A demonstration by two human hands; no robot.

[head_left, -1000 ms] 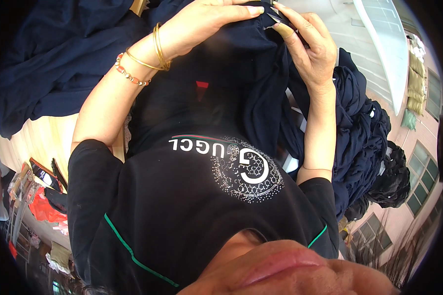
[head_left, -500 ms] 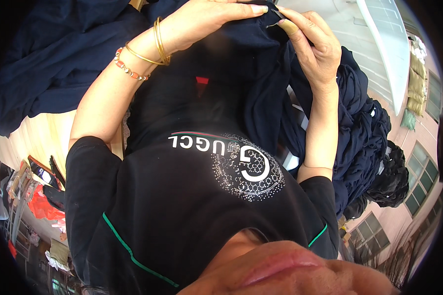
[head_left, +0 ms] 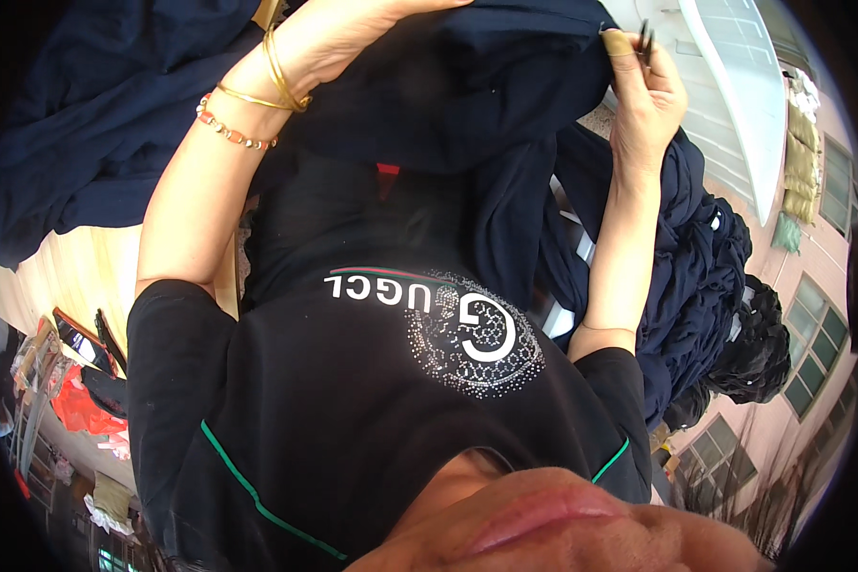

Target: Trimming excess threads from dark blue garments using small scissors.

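Right hand (head_left: 650, 100) shifted rightward, grip closed around dark tool (head_left: 646, 44); left hand's (head_left: 345, 36) unclear.

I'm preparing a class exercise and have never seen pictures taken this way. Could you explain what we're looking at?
There's no machine here: a person works with their own two hands. A wide-angle camera worn on the head looks down, so the black shirt fills the middle. The left hand is cut off by the top edge, so its grip is unclear. The right hand holds a small dark tool, its thumb at the edge of dark blue cloth. Such cloth also covers part of a pale wooden surface.
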